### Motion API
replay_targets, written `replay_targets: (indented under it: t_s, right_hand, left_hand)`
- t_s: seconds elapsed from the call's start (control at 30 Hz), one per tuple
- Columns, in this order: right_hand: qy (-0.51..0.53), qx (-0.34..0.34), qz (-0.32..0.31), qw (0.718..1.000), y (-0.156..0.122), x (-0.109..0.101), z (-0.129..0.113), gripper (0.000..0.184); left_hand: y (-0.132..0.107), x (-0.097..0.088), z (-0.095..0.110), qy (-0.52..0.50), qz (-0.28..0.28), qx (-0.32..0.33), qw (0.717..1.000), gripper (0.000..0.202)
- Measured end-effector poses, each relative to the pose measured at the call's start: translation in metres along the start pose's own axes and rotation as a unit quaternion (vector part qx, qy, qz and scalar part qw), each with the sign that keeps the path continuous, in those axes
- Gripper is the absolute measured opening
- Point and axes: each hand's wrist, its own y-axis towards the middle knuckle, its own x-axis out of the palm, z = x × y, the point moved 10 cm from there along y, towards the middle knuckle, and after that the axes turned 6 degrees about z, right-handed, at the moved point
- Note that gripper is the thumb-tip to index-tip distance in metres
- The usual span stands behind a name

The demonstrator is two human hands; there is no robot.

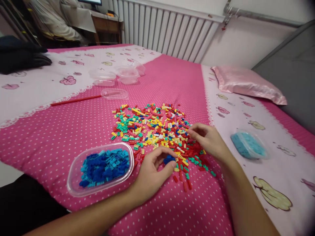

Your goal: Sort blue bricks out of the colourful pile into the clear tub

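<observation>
A wide heap of small toy bricks (pixel 157 126) in red, yellow, green, pink and white, with a few blue ones, covers the middle of the bedspread. At its near edge, my left hand (pixel 154 172) curls around a small clump of dark blue bricks (pixel 169 159), thumb and fingers on either side. My right hand (pixel 206 136) is at the heap's right side, fingertips bent together over red bricks; whatever they pinch is too small to make out. Left of my left hand sits an open clear tub (pixel 70 178) holding dark and light blue bricks.
A clear container of light blue bricks (pixel 248 144) lies on the right. Clear tubs (pixel 128 73) and a lid (pixel 115 94) beside a red stick (pixel 76 100) are farther back. A pink pillow (pixel 248 83), a radiator (pixel 159 28) and dark cloth (pixel 22 54) border the bed.
</observation>
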Motion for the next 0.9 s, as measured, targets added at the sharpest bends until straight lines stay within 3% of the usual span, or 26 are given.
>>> replay_targets:
  t_s: [0.1,0.23,0.47,0.9]
  right_hand:
    - [-0.073,-0.019,0.019,0.997,0.0,0.006,0.0,0.023]
    - [-0.191,-0.118,0.09,0.97,-0.003,0.01,-0.015,0.034]
    - [-0.263,-0.15,0.03,0.953,0.005,0.049,0.004,0.046]
    - [-0.267,-0.154,0.054,0.95,0.015,0.034,0.008,0.043]
  left_hand:
    - [0.001,-0.001,0.001,0.007,0.007,0.0,1.0,0.01]
    - [0.001,0.0,-0.002,0.014,0.003,-0.004,1.0,0.011]
    - [0.001,0.003,-0.006,0.013,-0.006,-0.015,1.0,0.012]
    - [0.003,-0.002,-0.015,-0.054,0.011,-0.051,0.997,0.021]
